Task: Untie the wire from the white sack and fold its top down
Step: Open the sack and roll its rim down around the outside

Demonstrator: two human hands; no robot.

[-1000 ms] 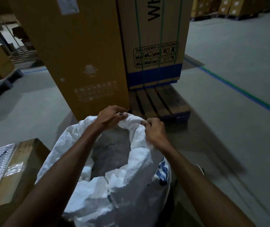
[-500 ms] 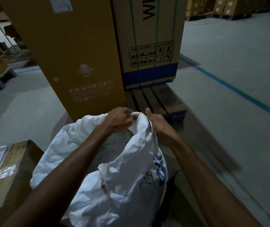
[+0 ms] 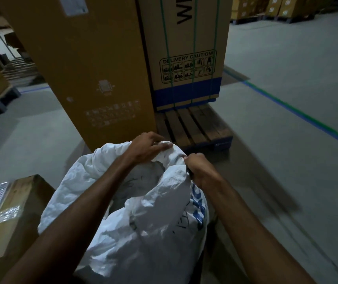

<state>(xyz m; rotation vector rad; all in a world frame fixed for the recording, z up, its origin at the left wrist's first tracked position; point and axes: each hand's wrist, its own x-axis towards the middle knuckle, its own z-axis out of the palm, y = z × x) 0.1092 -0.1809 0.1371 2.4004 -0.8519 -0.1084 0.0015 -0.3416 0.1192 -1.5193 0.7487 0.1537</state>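
Observation:
The white sack [image 3: 143, 232] stands open in front of me, crumpled, with blue print on its right side. My left hand [image 3: 145, 147] grips the far rim of the sack's mouth, fingers curled over the fabric. My right hand [image 3: 199, 168] is clenched on the right part of the rim and holds it down on the outside. Grey contents show inside the mouth. No wire is visible.
A tall brown carton [image 3: 86, 68] and a strapped carton with a blue band [image 3: 186, 52] stand just beyond the sack on a wooden pallet [image 3: 194, 126]. A taped box [image 3: 6, 214] sits at my left. A blue-green floor line [image 3: 299, 113] runs at the right.
My right hand has dropped lower on the sack's right rim, pulling the fabric outward and down. My left hand stays on the far rim. The sack's mouth gapes wider.

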